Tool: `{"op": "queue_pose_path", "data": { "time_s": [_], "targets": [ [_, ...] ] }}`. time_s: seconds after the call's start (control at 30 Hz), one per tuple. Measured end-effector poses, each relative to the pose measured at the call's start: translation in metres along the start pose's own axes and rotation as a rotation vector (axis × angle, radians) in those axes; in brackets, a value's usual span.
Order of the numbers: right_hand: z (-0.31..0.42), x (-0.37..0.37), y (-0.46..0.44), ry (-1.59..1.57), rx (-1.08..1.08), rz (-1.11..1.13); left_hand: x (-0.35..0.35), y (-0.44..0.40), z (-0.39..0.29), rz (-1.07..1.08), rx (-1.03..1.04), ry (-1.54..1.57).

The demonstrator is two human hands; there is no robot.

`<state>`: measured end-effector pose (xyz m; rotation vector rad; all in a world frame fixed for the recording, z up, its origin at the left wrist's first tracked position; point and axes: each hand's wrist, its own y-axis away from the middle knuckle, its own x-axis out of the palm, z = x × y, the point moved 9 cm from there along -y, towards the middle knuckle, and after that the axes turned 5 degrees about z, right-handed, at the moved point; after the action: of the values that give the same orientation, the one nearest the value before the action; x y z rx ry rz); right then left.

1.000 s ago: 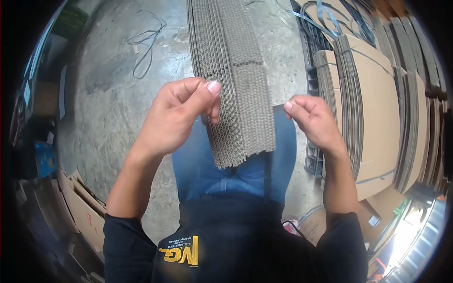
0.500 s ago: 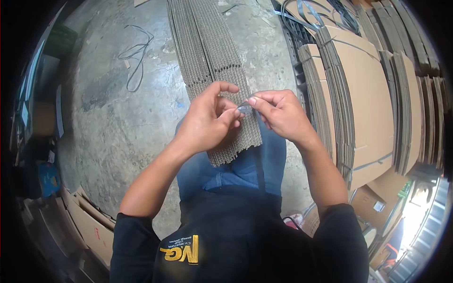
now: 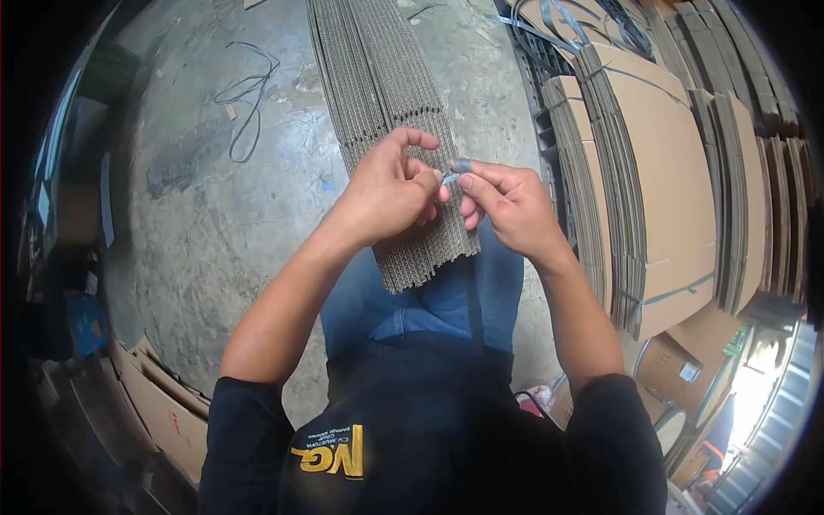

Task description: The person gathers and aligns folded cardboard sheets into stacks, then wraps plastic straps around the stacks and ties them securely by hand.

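In the head view my left hand (image 3: pixel 390 193) is closed, thumb and finger pinching one end of a short grey-blue plastic strap (image 3: pixel 450 178). My right hand (image 3: pixel 513 202) pinches the strap's other side, its thumb pressed close to the left fingertips. Grey material, either tape or strap, covers the tip of my right index finger; I cannot tell which. Beneath both hands, bundled corrugated cardboard strips (image 3: pixel 382 77) stretch away from my lap, edges upward. Part of the bundle is hidden by my left hand.
Strapped stacks of flat cardboard (image 3: pixel 661 180) stand at the right, beside a black pallet (image 3: pixel 544 129). Loose strapping (image 3: pixel 249 103) lies on the concrete floor (image 3: pixel 206 197) at the left. More cardboard (image 3: pixel 163 412) leans at the lower left.
Both hands have shifted slightly, the left one toward the right. The strap between them has turned, and the grey-covered right index fingertip now shows above it. The cardboard bundle stays almost in place.
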<state>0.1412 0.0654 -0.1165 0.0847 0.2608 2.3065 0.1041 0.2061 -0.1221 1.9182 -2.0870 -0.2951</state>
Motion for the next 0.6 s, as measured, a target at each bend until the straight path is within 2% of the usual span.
{"op": "queue_pose_path", "data": {
  "time_s": [0.3, 0.4, 0.5, 0.6],
  "targets": [
    [0.002, 0.003, 0.0, 0.04, -0.002, -0.006, 0.007, -0.004, 0.0, 0.119, -0.016, -0.02],
    [0.007, 0.006, -0.006, 0.115, -0.066, 0.003, 0.008, -0.004, -0.001, 0.091, 0.007, -0.014],
    [0.006, 0.004, -0.009, 0.072, -0.07, -0.045, -0.002, -0.004, -0.001, 0.045, 0.137, -0.09],
    [0.004, 0.0, -0.009, 0.164, -0.05, -0.037, -0.012, 0.018, -0.014, -0.036, 0.219, -0.519]
  ]
}}
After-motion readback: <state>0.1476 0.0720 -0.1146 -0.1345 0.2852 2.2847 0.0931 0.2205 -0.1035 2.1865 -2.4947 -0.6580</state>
